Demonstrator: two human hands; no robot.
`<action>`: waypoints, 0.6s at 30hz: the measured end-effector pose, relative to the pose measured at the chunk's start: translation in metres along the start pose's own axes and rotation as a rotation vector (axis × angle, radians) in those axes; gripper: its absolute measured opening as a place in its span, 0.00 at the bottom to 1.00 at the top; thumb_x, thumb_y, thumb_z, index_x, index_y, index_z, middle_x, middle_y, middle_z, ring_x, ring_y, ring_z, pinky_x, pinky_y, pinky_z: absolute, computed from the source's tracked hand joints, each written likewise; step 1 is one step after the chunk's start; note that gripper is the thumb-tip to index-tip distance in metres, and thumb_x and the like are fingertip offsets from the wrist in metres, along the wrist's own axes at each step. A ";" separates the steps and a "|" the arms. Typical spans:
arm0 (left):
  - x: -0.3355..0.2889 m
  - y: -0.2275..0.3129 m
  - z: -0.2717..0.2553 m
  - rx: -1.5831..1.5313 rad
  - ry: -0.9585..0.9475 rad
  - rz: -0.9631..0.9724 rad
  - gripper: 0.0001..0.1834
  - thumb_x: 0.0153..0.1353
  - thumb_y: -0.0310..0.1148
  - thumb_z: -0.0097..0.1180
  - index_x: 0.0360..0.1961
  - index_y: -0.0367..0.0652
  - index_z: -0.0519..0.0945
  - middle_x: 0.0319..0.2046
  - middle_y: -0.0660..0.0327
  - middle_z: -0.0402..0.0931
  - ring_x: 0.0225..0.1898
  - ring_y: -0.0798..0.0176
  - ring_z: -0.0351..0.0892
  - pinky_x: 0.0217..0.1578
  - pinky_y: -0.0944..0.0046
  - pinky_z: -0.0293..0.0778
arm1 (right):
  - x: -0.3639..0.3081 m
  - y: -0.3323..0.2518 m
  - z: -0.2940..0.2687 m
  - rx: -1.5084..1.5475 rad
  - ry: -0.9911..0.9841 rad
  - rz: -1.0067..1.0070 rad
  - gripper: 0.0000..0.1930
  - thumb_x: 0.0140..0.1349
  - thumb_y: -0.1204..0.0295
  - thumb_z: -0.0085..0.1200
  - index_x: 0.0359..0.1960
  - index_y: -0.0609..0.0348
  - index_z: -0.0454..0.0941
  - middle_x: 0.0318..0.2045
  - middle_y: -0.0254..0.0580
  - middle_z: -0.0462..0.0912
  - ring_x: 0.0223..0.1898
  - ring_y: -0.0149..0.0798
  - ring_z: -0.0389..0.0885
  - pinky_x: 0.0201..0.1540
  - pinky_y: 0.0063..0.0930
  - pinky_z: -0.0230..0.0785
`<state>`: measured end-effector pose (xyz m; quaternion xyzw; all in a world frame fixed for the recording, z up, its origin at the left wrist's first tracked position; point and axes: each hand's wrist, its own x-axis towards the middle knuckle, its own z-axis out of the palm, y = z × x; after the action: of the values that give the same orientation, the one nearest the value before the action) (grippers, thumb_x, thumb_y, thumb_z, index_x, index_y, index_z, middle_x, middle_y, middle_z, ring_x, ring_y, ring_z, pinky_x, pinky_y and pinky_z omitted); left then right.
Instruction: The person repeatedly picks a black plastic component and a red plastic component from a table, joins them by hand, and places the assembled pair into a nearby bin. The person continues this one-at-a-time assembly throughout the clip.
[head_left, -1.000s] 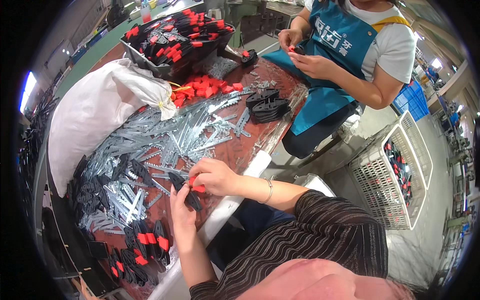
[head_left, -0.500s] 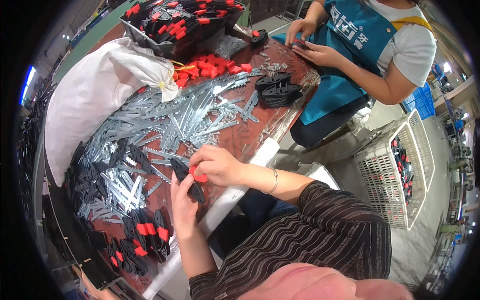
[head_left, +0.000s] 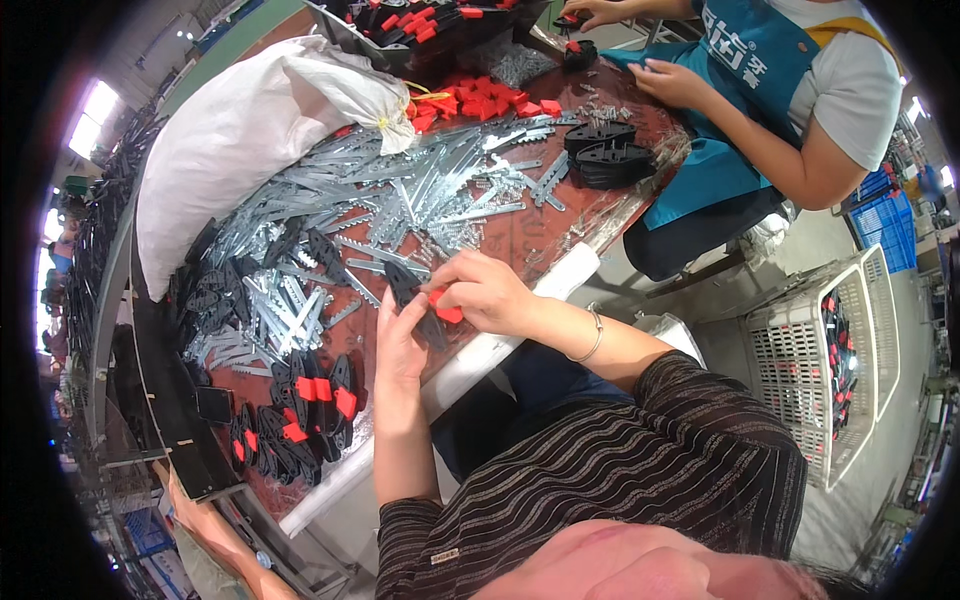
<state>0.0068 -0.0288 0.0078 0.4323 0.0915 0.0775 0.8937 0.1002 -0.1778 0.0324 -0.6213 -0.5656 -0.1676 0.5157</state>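
Observation:
Over the table's near edge my left hand [head_left: 401,342] is closed on a long black plastic part [head_left: 402,284], which tilts between thumb and fingers. My right hand [head_left: 487,292] pinches a small red plastic piece [head_left: 447,307] against the black part's side. How the two fit together is hidden by my fingers. Just beyond my hands, toothed metal strips [head_left: 310,205] lie in a loose heap. Small springs [head_left: 462,228] are scattered beside them. To the left of my left hand, black parts with red pieces [head_left: 318,390] lie in a cluster.
A white sack [head_left: 235,140] leans over the table's far left, near a pile of red pieces [head_left: 480,97]. Stacked black parts [head_left: 612,160] sit toward a co-worker in a teal apron [head_left: 752,60]. At the right stands a white crate [head_left: 795,350]; a black bin [head_left: 370,50] is at the back.
The view has shifted, so the table sits further right and higher. My hands keep hold of the black part and red piece. The co-worker's hands have parted, one reaching toward the back.

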 end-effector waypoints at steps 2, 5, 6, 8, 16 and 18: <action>-0.002 -0.001 0.001 -0.006 -0.006 -0.016 0.16 0.59 0.26 0.52 0.48 0.37 0.69 0.40 0.59 0.75 0.41 0.64 0.77 0.44 0.64 0.74 | -0.001 -0.006 -0.004 0.021 0.007 0.012 0.08 0.42 0.83 0.53 0.25 0.58 0.72 0.34 0.38 0.76 0.35 0.45 0.74 0.33 0.33 0.70; -0.008 0.001 0.017 -0.016 0.011 -0.009 0.15 0.58 0.22 0.51 0.48 0.39 0.68 0.38 0.61 0.74 0.40 0.65 0.76 0.42 0.65 0.73 | -0.002 -0.008 -0.010 0.018 0.017 -0.023 0.08 0.42 0.83 0.53 0.25 0.58 0.72 0.34 0.38 0.76 0.34 0.45 0.74 0.33 0.33 0.70; -0.009 0.003 0.025 -0.024 0.029 -0.007 0.16 0.57 0.22 0.52 0.47 0.39 0.68 0.38 0.61 0.74 0.39 0.65 0.76 0.42 0.65 0.73 | -0.003 -0.008 -0.012 -0.001 0.020 -0.023 0.07 0.42 0.82 0.53 0.25 0.58 0.72 0.34 0.37 0.76 0.34 0.44 0.74 0.33 0.33 0.70; -0.008 0.003 0.031 0.004 0.054 0.007 0.16 0.57 0.21 0.53 0.46 0.39 0.69 0.37 0.62 0.74 0.39 0.66 0.76 0.42 0.65 0.73 | -0.005 -0.006 -0.015 -0.040 0.026 -0.022 0.06 0.43 0.81 0.53 0.24 0.58 0.72 0.33 0.37 0.76 0.34 0.43 0.74 0.33 0.33 0.70; 0.000 -0.010 0.026 0.007 0.064 -0.040 0.17 0.59 0.21 0.54 0.48 0.40 0.67 0.39 0.60 0.74 0.40 0.65 0.76 0.42 0.65 0.74 | -0.008 0.002 -0.011 -0.217 0.072 -0.066 0.05 0.42 0.74 0.55 0.23 0.55 0.72 0.30 0.35 0.75 0.32 0.40 0.75 0.31 0.31 0.71; 0.001 -0.009 0.025 -0.050 0.029 -0.069 0.18 0.60 0.22 0.53 0.51 0.39 0.66 0.42 0.58 0.73 0.43 0.63 0.76 0.44 0.63 0.74 | -0.007 0.006 -0.008 -0.206 0.094 -0.075 0.07 0.40 0.76 0.57 0.24 0.55 0.74 0.31 0.35 0.76 0.32 0.39 0.75 0.30 0.30 0.70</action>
<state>0.0138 -0.0526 0.0158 0.4055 0.1172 0.0550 0.9049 0.1066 -0.1868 0.0274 -0.6410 -0.5435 -0.2731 0.4682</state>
